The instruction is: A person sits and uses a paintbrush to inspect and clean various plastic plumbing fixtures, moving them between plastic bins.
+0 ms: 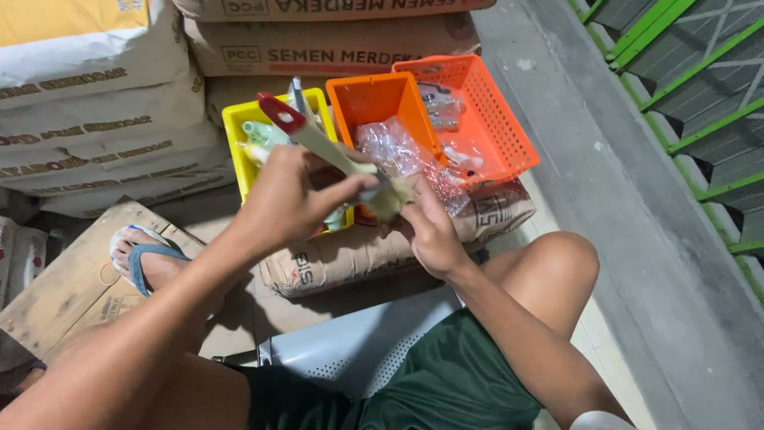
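One brush (pixel 334 151), red-tipped, is being gripped by the left hand (pixel 290 195); its bristle end is being pinched by the right hand (pixel 430 231), near a yellow bin (pixel 239 131). More wrapped items are lying in orange baskets (pixel 493 119), far right.

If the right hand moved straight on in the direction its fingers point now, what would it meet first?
The right hand points up and left, so it would first meet the bristle end of the paintbrush that the left hand holds. It seems to touch it already; depth is unclear.
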